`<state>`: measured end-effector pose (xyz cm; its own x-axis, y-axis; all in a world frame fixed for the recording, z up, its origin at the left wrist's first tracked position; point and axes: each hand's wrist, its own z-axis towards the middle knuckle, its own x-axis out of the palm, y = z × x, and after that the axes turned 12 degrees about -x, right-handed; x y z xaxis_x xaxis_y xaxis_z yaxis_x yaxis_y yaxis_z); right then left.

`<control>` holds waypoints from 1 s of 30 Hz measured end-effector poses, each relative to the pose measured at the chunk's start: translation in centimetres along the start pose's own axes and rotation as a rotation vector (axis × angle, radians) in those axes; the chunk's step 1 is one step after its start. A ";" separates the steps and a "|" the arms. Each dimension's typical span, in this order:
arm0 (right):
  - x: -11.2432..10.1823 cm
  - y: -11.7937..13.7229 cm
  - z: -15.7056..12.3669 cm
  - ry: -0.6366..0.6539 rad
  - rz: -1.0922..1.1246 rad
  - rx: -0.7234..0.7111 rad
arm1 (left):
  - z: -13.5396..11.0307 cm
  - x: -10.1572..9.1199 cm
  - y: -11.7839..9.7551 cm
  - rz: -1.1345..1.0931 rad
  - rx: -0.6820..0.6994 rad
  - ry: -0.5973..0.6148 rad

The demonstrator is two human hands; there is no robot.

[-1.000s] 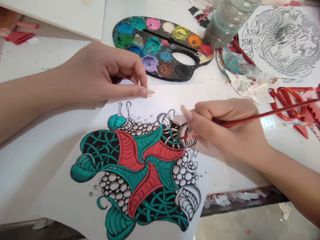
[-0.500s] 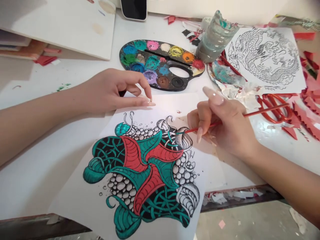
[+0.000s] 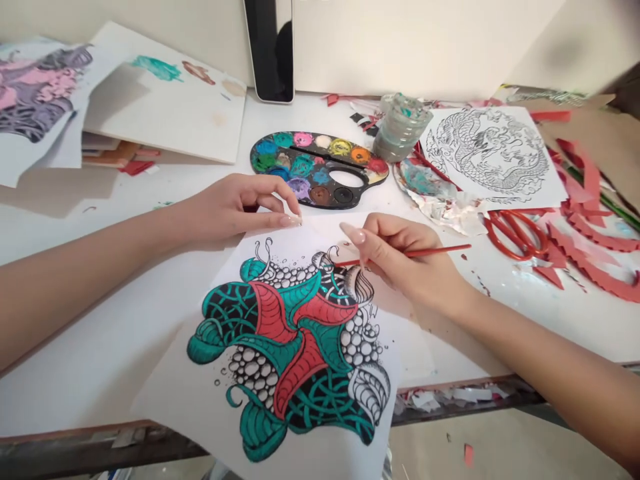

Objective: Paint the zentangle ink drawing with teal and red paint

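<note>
A sheet of paper [image 3: 200,400] with a teal, red and black patterned drawing [image 3: 293,347] lies on the white table [image 3: 100,347], its lower edge hanging over the front. My left hand [image 3: 235,208] rests on the sheet's top edge, fingertips pressing it down, fingers curled. My right hand [image 3: 405,263] is closed on a thin red paintbrush [image 3: 435,251]. The brush tip touches the drawing's upper right part.
A black oval paint palette [image 3: 320,168] with many colours lies behind the sheet. A ribbed water jar [image 3: 400,127], a smeared plate [image 3: 425,187], a dragon line drawing [image 3: 493,157], red scissors [image 3: 517,233] and red paper scraps [image 3: 595,247] fill the right. A phone [image 3: 270,50] leans on the wall. Boards and a painting [image 3: 35,100] sit at the left.
The view has pulled back and tilted up, showing the wall, phone and more of the table. My right hand keeps the brush at the drawing's upper right; the left hand stays on the sheet.
</note>
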<state>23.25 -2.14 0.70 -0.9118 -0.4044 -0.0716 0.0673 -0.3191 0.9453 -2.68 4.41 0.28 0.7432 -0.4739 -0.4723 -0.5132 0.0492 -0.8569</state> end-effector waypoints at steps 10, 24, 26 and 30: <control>-3.8 -0.5 4.1 -0.141 -0.287 -0.240 | -0.3 -0.4 -0.5 -0.189 -0.027 -0.072; -1.7 -3.6 14.6 0.017 -0.545 -0.138 | -0.1 -1.0 0.4 -0.113 0.157 0.069; -2.1 -4.1 14.8 0.031 -0.523 -0.140 | 0.1 -1.0 0.7 -0.099 0.176 0.087; -2.7 -4.5 15.1 0.079 -0.449 -0.148 | 0.4 -1.1 1.2 -0.084 0.198 0.101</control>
<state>19.27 13.39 1.41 -0.8307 -0.2608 -0.4919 -0.2640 -0.5934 0.7604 -4.00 5.36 -0.32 0.7276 -0.5689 -0.3833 -0.3502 0.1724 -0.9207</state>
